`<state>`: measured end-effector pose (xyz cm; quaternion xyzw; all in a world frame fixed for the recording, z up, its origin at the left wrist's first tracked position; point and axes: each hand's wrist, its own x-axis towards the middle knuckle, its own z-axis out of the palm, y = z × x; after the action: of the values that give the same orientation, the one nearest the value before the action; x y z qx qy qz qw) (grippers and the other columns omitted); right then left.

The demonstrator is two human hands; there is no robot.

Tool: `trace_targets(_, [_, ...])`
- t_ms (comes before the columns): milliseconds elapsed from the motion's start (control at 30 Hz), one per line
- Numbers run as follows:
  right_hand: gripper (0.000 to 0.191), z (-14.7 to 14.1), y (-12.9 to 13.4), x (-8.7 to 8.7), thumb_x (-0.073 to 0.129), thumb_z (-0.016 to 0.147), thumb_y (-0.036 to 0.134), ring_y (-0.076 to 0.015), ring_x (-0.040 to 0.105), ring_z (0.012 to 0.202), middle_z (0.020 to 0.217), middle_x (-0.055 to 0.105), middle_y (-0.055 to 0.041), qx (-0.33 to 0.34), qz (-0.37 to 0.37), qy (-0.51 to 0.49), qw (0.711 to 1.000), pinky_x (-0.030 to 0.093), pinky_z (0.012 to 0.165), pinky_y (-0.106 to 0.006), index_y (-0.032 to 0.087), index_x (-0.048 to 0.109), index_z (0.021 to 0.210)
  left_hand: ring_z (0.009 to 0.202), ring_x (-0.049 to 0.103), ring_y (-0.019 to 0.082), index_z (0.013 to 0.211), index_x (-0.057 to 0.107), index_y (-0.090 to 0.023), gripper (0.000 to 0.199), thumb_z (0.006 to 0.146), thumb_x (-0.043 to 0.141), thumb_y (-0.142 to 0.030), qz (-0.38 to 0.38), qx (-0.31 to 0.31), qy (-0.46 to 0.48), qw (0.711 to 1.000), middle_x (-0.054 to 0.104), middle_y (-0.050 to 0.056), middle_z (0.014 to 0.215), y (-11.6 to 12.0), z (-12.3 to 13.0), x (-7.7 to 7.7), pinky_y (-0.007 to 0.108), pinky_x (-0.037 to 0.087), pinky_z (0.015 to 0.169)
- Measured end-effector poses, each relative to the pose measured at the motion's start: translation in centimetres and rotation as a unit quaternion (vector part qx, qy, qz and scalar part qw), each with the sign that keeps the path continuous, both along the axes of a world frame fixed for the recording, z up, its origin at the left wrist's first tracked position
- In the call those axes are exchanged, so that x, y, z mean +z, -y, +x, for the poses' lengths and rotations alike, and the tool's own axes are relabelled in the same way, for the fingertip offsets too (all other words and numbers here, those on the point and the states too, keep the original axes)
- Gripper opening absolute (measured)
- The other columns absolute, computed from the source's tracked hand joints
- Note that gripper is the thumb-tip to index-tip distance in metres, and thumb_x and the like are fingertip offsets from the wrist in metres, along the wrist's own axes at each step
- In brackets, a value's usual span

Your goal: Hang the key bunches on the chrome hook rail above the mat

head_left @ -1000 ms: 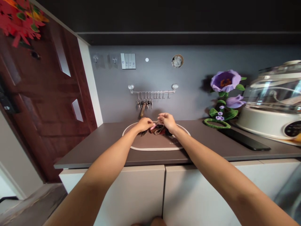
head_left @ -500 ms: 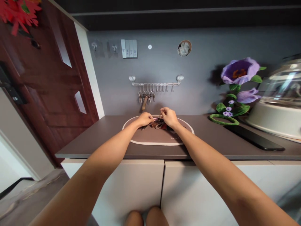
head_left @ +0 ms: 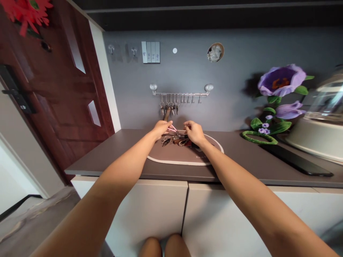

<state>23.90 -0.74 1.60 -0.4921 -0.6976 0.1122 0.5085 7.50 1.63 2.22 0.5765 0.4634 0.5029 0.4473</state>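
Observation:
My left hand [head_left: 162, 127] is closed on one end of a thin pink strap [head_left: 174, 129], raised a little above the oval brown mat [head_left: 174, 156]. The strap slants down to the right towards a small metal piece. Just right of it, my right hand [head_left: 194, 132] has its fingers bent together; what they pinch, if anything, is hidden. Beneath both hands lies a pile: keys [head_left: 165, 141] on the left, brown tags and a braided loop [head_left: 183, 142] on the right.
A clear hook rail [head_left: 179, 94] with several key rings [head_left: 170, 105] hangs on the grey wall. To the right stand a purple flower decoration [head_left: 281, 84], a black phone [head_left: 297, 160] and a white-based container with a clear dome [head_left: 313, 132].
My left hand has lifted slightly, and the pink strap now shows stretched out from it. Keys on the left of the pile have come into view. My right hand stays nearly in place.

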Motion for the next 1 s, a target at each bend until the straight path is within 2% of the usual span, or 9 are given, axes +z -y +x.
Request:
trace_targets(267, [0.021,-0.3,0.3,0.1,0.047,0.073,0.010,-0.0155,0.059,0.080,0.078,0.063,-0.0040,0.008,0.010,0.030,0.999,0.040,0.084,-0.030,0.018,0.060,0.088,0.078,0.062,0.019,0.066,0.053,-0.011,0.031,0.076,0.054,-0.041,-0.003,-0.110,0.178,0.978,0.064,0.012,0.080,0.7,-0.8,1.3,0.040,0.047,0.080])
trace_targets(500, [0.019,-0.8,0.9,0.1,0.049,0.074,0.014,-0.0152,0.058,0.078,0.076,0.062,-0.0026,0.035,0.021,0.021,0.999,0.041,0.082,-0.030,0.020,0.059,0.089,0.094,0.059,0.023,0.072,0.050,-0.013,0.021,0.081,0.048,-0.032,-0.002,-0.180,0.295,0.938,0.062,0.013,0.094,0.5,-1.5,2.2,0.048,0.042,0.086])
trace_targets(633, [0.019,-1.1,1.5,0.4,0.047,0.076,0.021,-0.0140,0.055,0.073,0.077,0.061,-0.0017,0.042,0.046,0.028,0.998,0.041,0.077,-0.029,0.021,0.055,0.093,0.098,0.057,0.023,0.077,0.051,-0.013,0.020,0.084,0.043,-0.030,0.019,-0.198,0.315,0.928,0.062,0.012,0.095,0.9,-1.5,2.7,0.047,0.042,0.087])
trace_targets(800, [0.018,-1.2,1.8,0.8,0.045,0.078,0.026,-0.0131,0.052,0.074,0.090,0.056,-0.0047,0.025,0.106,0.054,0.993,0.042,0.074,-0.027,0.019,0.052,0.093,0.100,0.056,0.020,0.083,0.052,-0.013,0.023,0.087,0.036,-0.030,0.036,-0.166,0.294,0.941,0.061,0.011,0.101,1.8,-1.2,3.4,0.042,0.044,0.088])
trace_targets(1000, [0.017,-1.4,1.9,0.7,0.047,0.078,0.029,-0.0132,0.050,0.077,0.093,0.050,-0.0059,0.054,0.144,0.092,0.984,0.043,0.072,-0.026,0.018,0.057,0.087,0.103,0.055,0.022,0.087,0.054,-0.014,0.020,0.084,0.043,-0.031,0.046,-0.191,0.303,0.933,0.061,0.011,0.102,2.3,-0.8,3.6,0.045,0.041,0.090])
